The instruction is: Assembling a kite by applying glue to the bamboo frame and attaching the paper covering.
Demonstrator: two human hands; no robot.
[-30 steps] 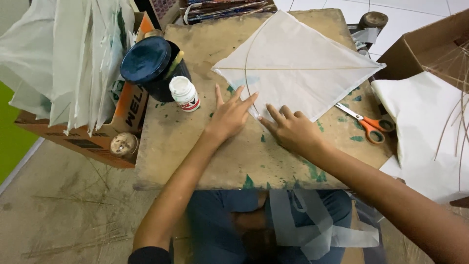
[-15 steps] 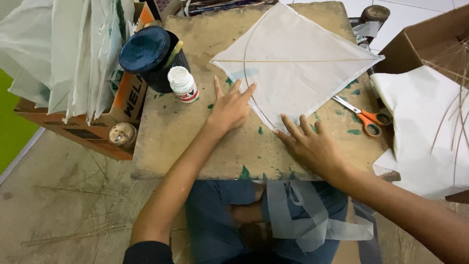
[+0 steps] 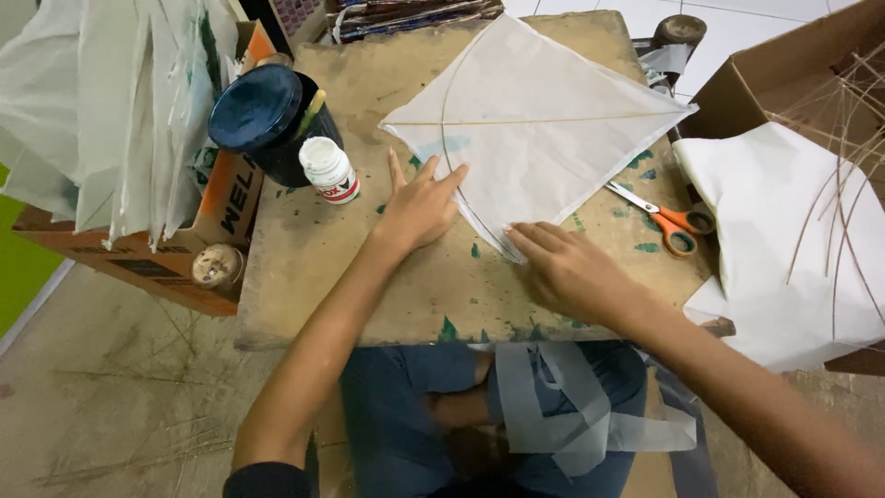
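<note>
Kite [image 3: 544,120], white paper on a thin stick frame, lies flat on the worn wooden board [image 3: 369,286]. Left hand [image 3: 419,207] is spread flat on its left edge; right hand [image 3: 567,267], fingers together, presses the lower corner. Frame appears attached; edge fixing seems unfinished. Glue bottle [image 3: 330,171] and scissors [image 3: 668,221] lie nearby, over a concrete floor [image 3: 111,397].

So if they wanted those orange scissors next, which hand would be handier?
Probably the right hand. It lies flat on the kite's lower edge, on the same side as the scissors. The left hand presses the kite's left corner, farther off beside the white glue bottle.
</note>
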